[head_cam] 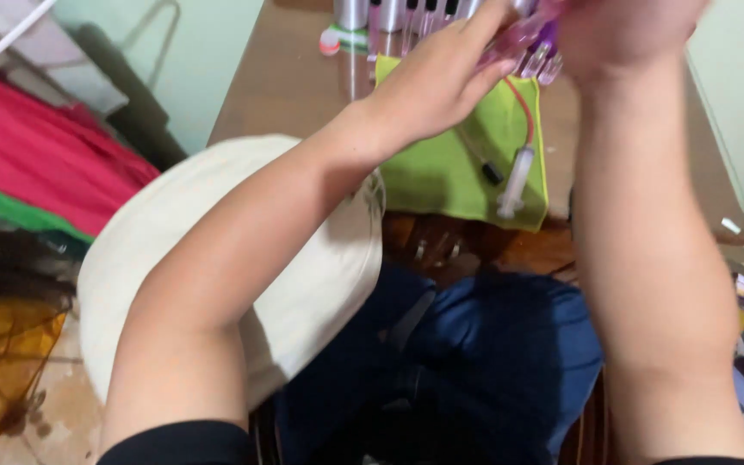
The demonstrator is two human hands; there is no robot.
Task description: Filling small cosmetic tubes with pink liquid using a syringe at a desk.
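Wooden table (286,77): hands grip pink clear vial (523,36).

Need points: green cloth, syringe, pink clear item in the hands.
green cloth (441,176), head view, bare middle of the cloth.
syringe (516,181), head view, middle of its clear barrel.
pink clear item (523,36), head view, the part showing between left hand (437,82) and right hand (622,34).
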